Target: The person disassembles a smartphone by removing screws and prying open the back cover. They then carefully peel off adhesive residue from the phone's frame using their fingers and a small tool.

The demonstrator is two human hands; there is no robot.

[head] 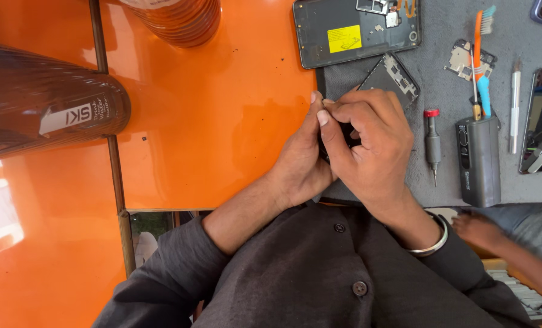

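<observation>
You have a single view, from the camera on your head. It looks almost straight down and close onto the table (222,121), with its far edge toward the top of the frame and your own chest filling the bottom.

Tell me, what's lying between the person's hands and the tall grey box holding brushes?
In the head view, a small grey screwdriver with a red cap lies on the grey mat, between the right hand and the grey box.
</observation>
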